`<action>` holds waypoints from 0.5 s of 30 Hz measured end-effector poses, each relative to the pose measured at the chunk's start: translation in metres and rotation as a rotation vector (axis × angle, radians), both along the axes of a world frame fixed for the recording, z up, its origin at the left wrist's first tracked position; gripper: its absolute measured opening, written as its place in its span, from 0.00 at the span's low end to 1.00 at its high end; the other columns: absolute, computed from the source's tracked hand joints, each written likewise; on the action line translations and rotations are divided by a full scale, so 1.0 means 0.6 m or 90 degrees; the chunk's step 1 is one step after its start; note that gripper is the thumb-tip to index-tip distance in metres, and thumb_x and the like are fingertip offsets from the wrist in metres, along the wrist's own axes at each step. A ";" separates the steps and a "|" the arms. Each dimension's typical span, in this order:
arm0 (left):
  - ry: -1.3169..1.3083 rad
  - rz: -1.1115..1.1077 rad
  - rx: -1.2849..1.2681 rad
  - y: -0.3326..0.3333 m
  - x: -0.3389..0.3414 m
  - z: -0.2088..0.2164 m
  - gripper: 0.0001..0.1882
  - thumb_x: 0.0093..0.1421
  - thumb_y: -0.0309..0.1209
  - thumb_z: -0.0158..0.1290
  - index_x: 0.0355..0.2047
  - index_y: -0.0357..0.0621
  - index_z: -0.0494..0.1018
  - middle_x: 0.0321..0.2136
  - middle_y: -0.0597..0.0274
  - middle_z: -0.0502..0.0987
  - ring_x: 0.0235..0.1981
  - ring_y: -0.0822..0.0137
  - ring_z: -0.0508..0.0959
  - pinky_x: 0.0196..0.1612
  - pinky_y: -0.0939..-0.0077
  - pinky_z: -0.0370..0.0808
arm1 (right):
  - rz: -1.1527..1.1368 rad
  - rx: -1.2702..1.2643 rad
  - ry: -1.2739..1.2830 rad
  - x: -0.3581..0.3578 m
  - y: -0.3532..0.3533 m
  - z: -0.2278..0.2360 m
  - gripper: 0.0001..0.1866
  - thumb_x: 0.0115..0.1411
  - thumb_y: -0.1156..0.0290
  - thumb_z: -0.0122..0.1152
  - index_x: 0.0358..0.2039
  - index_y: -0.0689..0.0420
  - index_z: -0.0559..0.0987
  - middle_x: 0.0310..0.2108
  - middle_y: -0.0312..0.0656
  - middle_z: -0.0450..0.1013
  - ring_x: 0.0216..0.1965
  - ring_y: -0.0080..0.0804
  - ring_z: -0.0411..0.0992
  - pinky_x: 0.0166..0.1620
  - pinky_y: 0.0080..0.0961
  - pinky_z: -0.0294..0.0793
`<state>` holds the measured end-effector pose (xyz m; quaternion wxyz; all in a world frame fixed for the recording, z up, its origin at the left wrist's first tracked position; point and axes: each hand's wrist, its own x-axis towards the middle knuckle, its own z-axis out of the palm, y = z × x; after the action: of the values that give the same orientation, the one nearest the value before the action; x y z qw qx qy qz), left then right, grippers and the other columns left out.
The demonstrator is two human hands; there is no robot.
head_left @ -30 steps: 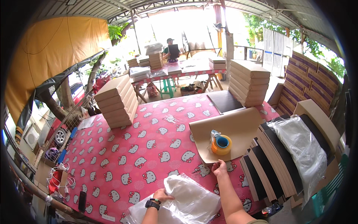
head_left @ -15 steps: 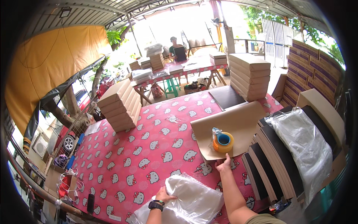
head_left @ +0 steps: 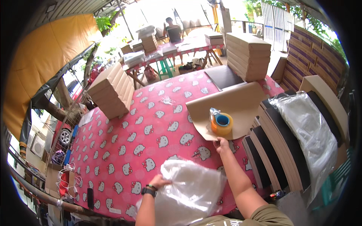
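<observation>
My left hand (head_left: 160,181), below a dark wristwatch, is closed on the edge of a clear plastic sheet or bag (head_left: 192,184) spread at the near edge of the table. My right hand (head_left: 221,145) pinches the near edge of a sheet of brown paper (head_left: 226,98), whose far side curls up. A roll of tape (head_left: 223,130) with a blue core stands on that paper, just beyond my right fingers. The plastic is wrinkled and shiny; how many layers it has I cannot tell.
Wrapped brown bundles stand in stacks at the left (head_left: 111,92) and far right (head_left: 247,56). A dark flat board (head_left: 225,77) lies beyond the paper. Black-and-brown boards (head_left: 281,150) with plastic on top crowd my right. A person (head_left: 173,32) sits at a farther table.
My left hand has drawn the plastic slightly left and up, spreading it flatter. My right hand stays at the paper's near edge, its fingers now more closed. The view has tilted down.
</observation>
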<state>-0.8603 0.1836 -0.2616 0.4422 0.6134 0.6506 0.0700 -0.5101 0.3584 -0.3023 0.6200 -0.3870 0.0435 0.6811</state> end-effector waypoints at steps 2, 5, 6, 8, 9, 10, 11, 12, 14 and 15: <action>-0.152 0.098 0.062 0.037 -0.017 -0.039 0.16 0.43 0.35 0.61 0.28 0.35 0.75 0.25 0.65 0.76 0.27 0.76 0.73 0.32 0.78 0.70 | 0.022 0.030 0.001 0.000 0.011 0.003 0.06 0.53 0.75 0.48 0.32 0.58 0.70 0.27 0.40 0.70 0.25 0.30 0.70 0.22 0.22 0.75; -0.197 0.248 0.080 0.098 0.033 -0.035 0.13 0.42 0.32 0.61 0.23 0.33 0.74 0.16 0.64 0.73 0.15 0.73 0.70 0.19 0.76 0.68 | 0.059 0.061 -0.007 0.026 0.018 0.024 0.08 0.54 0.76 0.45 0.35 0.59 0.70 0.30 0.41 0.71 0.29 0.30 0.72 0.26 0.20 0.75; -0.103 0.292 0.078 0.114 0.043 -0.038 0.16 0.39 0.35 0.62 0.22 0.33 0.75 0.18 0.60 0.76 0.18 0.73 0.73 0.23 0.77 0.70 | 0.061 0.076 -0.027 0.027 0.019 0.035 0.09 0.55 0.76 0.44 0.36 0.60 0.69 0.30 0.42 0.72 0.30 0.31 0.72 0.26 0.20 0.75; -0.210 0.384 0.175 0.135 0.073 -0.065 0.18 0.38 0.36 0.63 0.23 0.31 0.74 0.21 0.58 0.76 0.21 0.72 0.73 0.27 0.76 0.70 | 0.065 0.064 -0.053 0.025 0.023 0.053 0.10 0.55 0.77 0.44 0.38 0.60 0.68 0.32 0.42 0.71 0.30 0.31 0.72 0.27 0.21 0.75; -0.098 0.382 0.129 0.145 0.085 -0.060 0.18 0.38 0.35 0.63 0.24 0.31 0.75 0.21 0.57 0.76 0.22 0.71 0.74 0.29 0.76 0.70 | 0.065 0.067 -0.054 0.020 0.026 0.056 0.10 0.55 0.77 0.44 0.39 0.60 0.67 0.32 0.42 0.70 0.30 0.31 0.72 0.27 0.22 0.75; -0.155 0.400 0.152 0.147 0.103 -0.072 0.17 0.38 0.35 0.63 0.24 0.32 0.75 0.21 0.56 0.76 0.23 0.70 0.74 0.30 0.76 0.70 | 0.054 0.062 -0.068 0.015 0.023 0.057 0.10 0.55 0.77 0.44 0.38 0.61 0.67 0.31 0.42 0.70 0.30 0.31 0.72 0.28 0.21 0.76; -0.208 0.426 0.179 0.146 0.111 -0.088 0.17 0.38 0.35 0.62 0.23 0.33 0.75 0.21 0.56 0.77 0.23 0.69 0.75 0.30 0.75 0.70 | 0.052 0.060 -0.079 -0.004 0.018 0.068 0.09 0.54 0.78 0.44 0.37 0.62 0.67 0.31 0.42 0.70 0.30 0.31 0.72 0.28 0.21 0.76; -0.182 0.386 0.154 0.145 0.140 -0.088 0.17 0.37 0.35 0.62 0.23 0.33 0.75 0.21 0.55 0.77 0.24 0.68 0.75 0.31 0.75 0.70 | 0.035 0.055 -0.096 -0.005 0.015 0.074 0.09 0.54 0.78 0.44 0.37 0.63 0.67 0.30 0.43 0.70 0.29 0.31 0.72 0.28 0.20 0.76; -0.105 0.259 0.117 0.121 0.234 -0.074 0.17 0.36 0.37 0.62 0.21 0.33 0.75 0.21 0.55 0.77 0.26 0.66 0.76 0.33 0.74 0.70 | 0.003 0.050 -0.131 0.020 0.007 0.079 0.08 0.54 0.78 0.45 0.36 0.62 0.67 0.29 0.40 0.69 0.28 0.30 0.71 0.28 0.20 0.76; -0.136 0.290 0.094 0.102 0.246 -0.080 0.17 0.37 0.37 0.61 0.21 0.33 0.75 0.20 0.54 0.76 0.26 0.65 0.76 0.33 0.73 0.70 | 0.000 0.050 -0.140 0.016 0.001 0.080 0.07 0.54 0.78 0.45 0.35 0.61 0.67 0.28 0.39 0.69 0.28 0.29 0.70 0.28 0.20 0.76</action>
<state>-0.7126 0.2446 -0.3098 0.4352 0.4707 0.7147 0.2796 -0.5005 0.3587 -0.2543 0.6358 -0.4347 -0.0515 0.6357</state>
